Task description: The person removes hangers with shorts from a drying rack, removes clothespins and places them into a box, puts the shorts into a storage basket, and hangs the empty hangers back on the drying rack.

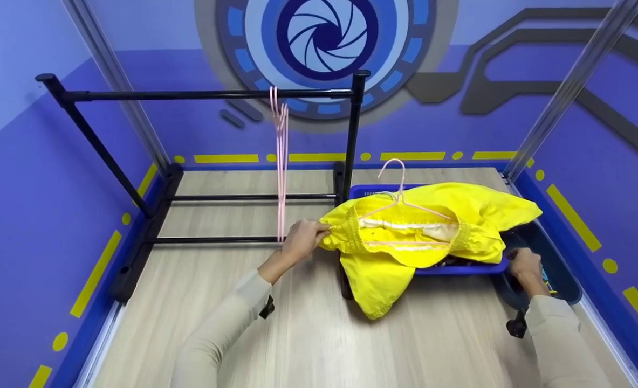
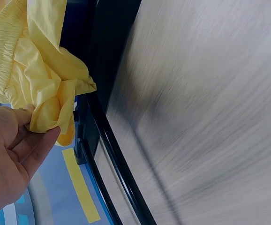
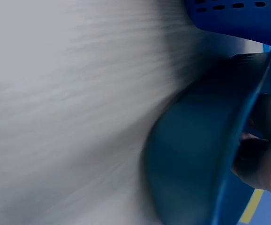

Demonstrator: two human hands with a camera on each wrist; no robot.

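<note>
A yellow garment (image 1: 383, 291) with gathered elastic edges lies spread over a blue basket (image 1: 459, 268). A pink hanger (image 1: 403, 183) sits in its wide opening, the hook standing up above the fabric. My left hand (image 1: 301, 240) pinches the garment's left end between thumb and fingers; in the left wrist view, the bunched yellow cloth (image 2: 46, 84) is at the fingertips. My right hand (image 1: 525, 267) reaches into a dark teal bin (image 1: 561, 264) at the right. In the right wrist view, the bin's wall (image 3: 191, 154) and shadow hide most of its fingers.
A black clothes rack (image 1: 205, 95) stands at the left, with several pink hangers (image 1: 281, 161) on its top bar. Its right foot lies beside the basket. Small coloured items (image 1: 546, 277) show inside the bin. Purple walls enclose the wood-look tabletop (image 1: 308, 334).
</note>
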